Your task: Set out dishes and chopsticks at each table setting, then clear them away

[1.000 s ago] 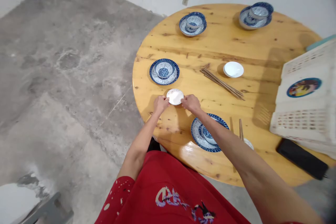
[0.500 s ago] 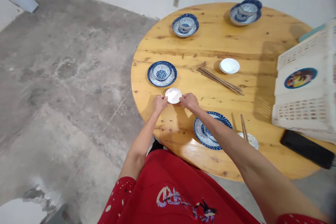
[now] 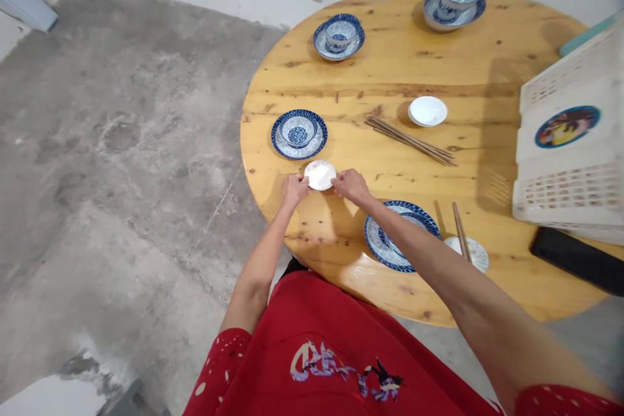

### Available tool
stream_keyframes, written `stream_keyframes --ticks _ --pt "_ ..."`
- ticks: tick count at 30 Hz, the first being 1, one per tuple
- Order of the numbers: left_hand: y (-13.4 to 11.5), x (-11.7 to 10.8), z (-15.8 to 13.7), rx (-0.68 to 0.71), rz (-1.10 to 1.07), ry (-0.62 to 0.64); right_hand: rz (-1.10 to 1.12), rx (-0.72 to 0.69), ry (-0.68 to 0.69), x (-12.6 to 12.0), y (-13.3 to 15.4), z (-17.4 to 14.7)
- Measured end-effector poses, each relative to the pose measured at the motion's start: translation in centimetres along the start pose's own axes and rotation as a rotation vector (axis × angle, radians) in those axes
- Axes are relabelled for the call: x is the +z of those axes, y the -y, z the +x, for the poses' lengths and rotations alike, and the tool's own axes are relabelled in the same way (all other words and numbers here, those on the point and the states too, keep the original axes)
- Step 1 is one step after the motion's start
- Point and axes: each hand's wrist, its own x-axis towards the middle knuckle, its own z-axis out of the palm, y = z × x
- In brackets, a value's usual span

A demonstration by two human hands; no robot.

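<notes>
A small white saucer [image 3: 320, 175] is pinched at its two sides, by my left hand [image 3: 295, 189] on the left rim and my right hand [image 3: 351, 184] on the right rim. It is at or just above the table; I cannot tell which. Just beyond it sits a blue-and-white plate [image 3: 316, 147] with a patterned bowl [image 3: 298, 130] on it. My right forearm crosses over a second blue-rimmed plate [image 3: 377, 247] and partly hides the bowl on it. To the right, a pair of chopsticks [image 3: 461, 231] rests on another small saucer [image 3: 481, 257].
The round wooden table [image 3: 302, 88] also carries a bundle of chopsticks [image 3: 409, 140], stacked white saucers [image 3: 428, 110], and two far bowl-and-plate sets, left [image 3: 340, 37] and right [image 3: 455, 2]. A white plastic basket [image 3: 560, 162] and a black phone [image 3: 580, 260] are at the right.
The view has shifted slightly, so the table's contents appear a little higher. Both hands keep their hold on the saucer, which stays in about the same place beside the nearby plate.
</notes>
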Motion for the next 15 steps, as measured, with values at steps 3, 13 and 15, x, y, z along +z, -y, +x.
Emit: stream_keyframes --ticks 3,13,15 --pt "0.24 -0.18 0.11 0.047 0.06 0.007 -0.009 0.004 0.003 -0.02 0.18 -0.13" --pt "0.81 -0.31 0.54 0.087 0.108 0.027 -0.03 -0.011 0.02 0.09 0.3 -0.23" --pt "0.73 -0.48 0.64 0.09 0.104 0.024 -0.023 -0.013 0.02 0.14 0.41 -0.24"
